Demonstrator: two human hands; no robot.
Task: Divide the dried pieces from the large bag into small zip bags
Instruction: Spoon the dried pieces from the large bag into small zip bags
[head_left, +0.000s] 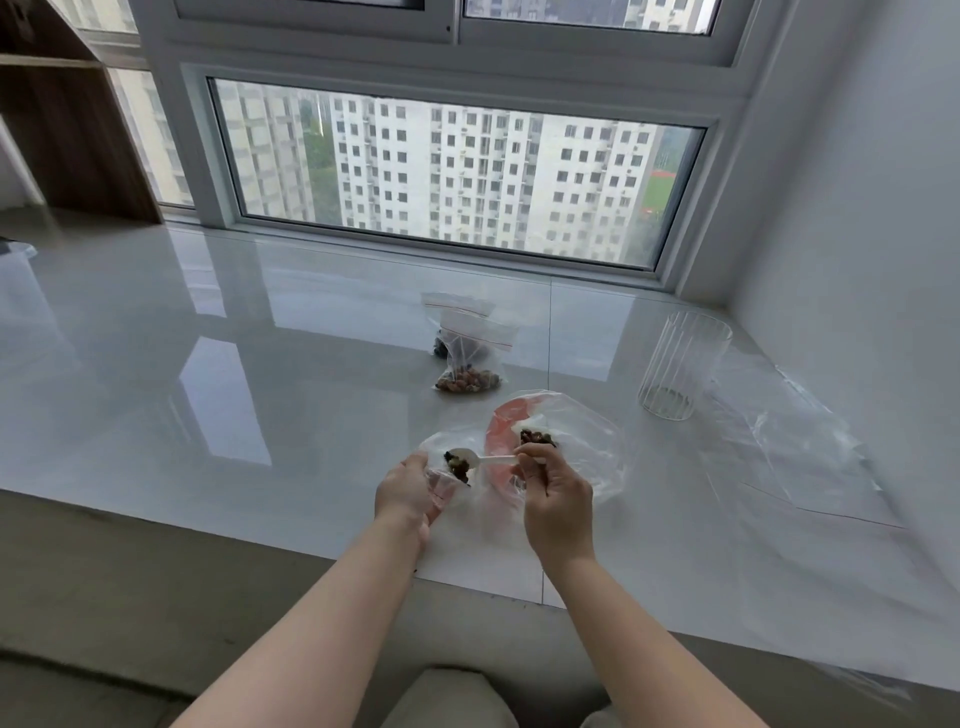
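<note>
A small zip bag (441, 475) is being gripped open by the left hand (408, 491) above the sill (208, 415). A white spoon (480, 459) of dried pieces (458, 466) is being pinched by the right hand (556, 491), bowl at the bag's mouth. The large bag (571, 441) is lying just behind.

No legible text anywhere

left grip (410, 488): fingers curled, holding | right grip (556, 488): pinching, knuckles up | both forearms bare, extended forward
</note>
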